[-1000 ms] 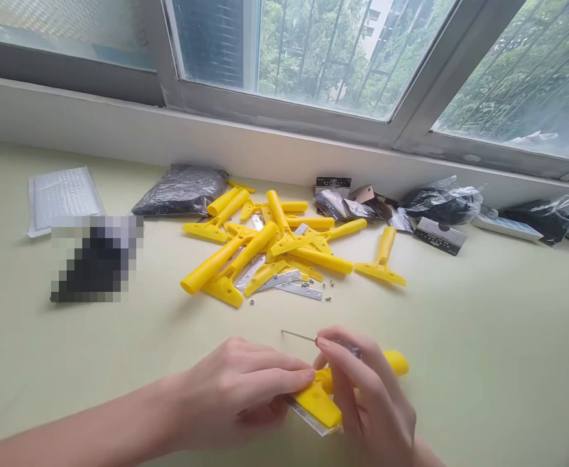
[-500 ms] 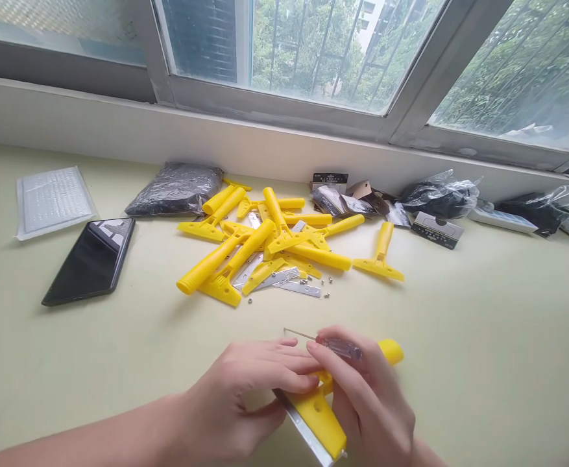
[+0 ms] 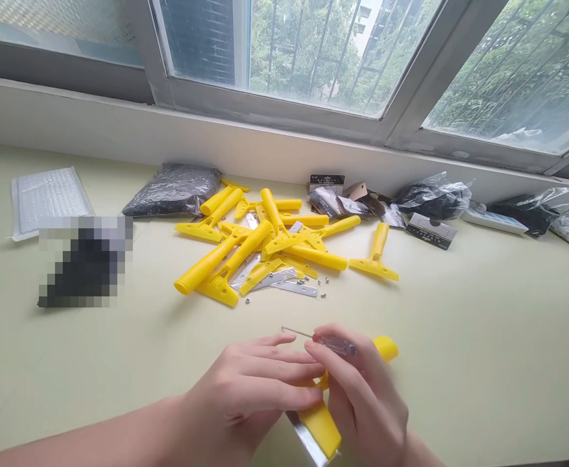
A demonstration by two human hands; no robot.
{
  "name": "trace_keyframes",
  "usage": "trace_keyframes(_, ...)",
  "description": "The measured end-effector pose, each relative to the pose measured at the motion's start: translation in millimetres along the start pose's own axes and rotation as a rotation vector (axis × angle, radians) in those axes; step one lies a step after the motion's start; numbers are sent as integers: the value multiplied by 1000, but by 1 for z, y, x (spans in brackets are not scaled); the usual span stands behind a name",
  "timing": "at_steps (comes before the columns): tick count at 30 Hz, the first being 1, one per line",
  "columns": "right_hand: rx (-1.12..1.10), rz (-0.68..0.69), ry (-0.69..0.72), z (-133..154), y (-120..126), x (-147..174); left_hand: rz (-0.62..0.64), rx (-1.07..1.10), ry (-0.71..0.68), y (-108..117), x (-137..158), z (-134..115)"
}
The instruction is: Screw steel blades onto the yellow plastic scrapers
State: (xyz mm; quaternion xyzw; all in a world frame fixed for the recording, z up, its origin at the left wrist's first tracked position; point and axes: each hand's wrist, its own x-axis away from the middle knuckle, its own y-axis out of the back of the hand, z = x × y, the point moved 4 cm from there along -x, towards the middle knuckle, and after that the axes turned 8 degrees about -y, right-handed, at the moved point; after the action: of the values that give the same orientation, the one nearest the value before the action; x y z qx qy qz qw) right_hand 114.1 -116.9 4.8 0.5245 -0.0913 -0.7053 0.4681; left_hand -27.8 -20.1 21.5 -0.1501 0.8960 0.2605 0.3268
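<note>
A yellow scraper [image 3: 325, 431] with a metal blade [image 3: 308, 442] along its edge lies between my hands, handle end pointing up and right. My left hand [image 3: 252, 386] is closed on the scraper's head, its thumb or forefinger lying across the yellow face. My right hand [image 3: 372, 392] wraps around the scraper near its handle. Tucked in its upper fingers is a screwdriver [image 3: 337, 345] with a clear handle, its thin shaft pointing left above my left fingertips. Part of the scraper's neck is hidden behind my fingers.
Beyond my hands lies a pile of yellow scrapers [image 3: 245, 253] with loose blades [image 3: 296, 288] and small screws [image 3: 324, 295]. One scraper [image 3: 374, 261] lies to its right. A grey plastic bag [image 3: 174, 188], a pixelated dark object [image 3: 87, 266], a bubble-wrap packet [image 3: 50, 201] and card packaging [image 3: 431, 230] surround it.
My left finger has slid over the scraper's face and now covers the hole that showed before. The right hand keeps the screwdriver in the same hold. The view has shifted slightly.
</note>
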Motion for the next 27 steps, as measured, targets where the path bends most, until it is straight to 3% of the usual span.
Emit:
trace_keyframes(3,22,9,5,-1,0,3,49,-12,5,-1,-4,-2)
trace_keyframes(9,3,4,6,-3,-1,6,25,-91,-81,0,-1,-5)
trace_keyframes(12,-33,-66,-5,0,0,5,5,-148,-124,2,2,-7)
trace_keyframes(14,-74,-144,-88,-1,1,4,-11,-130,-88,2,5,-6)
trace_keyframes(18,-126,-419,-312,-12,16,-1,-144,-44,140,4,12,4)
trace_keyframes(21,-57,-587,-316,-24,33,-11,-249,29,420,7,17,16)
trace_keyframes(24,29,-551,-300,-40,40,-23,-278,236,672,5,20,25)
trace_keyframes(27,85,-472,-288,-53,38,-27,-339,474,821,3,22,30)
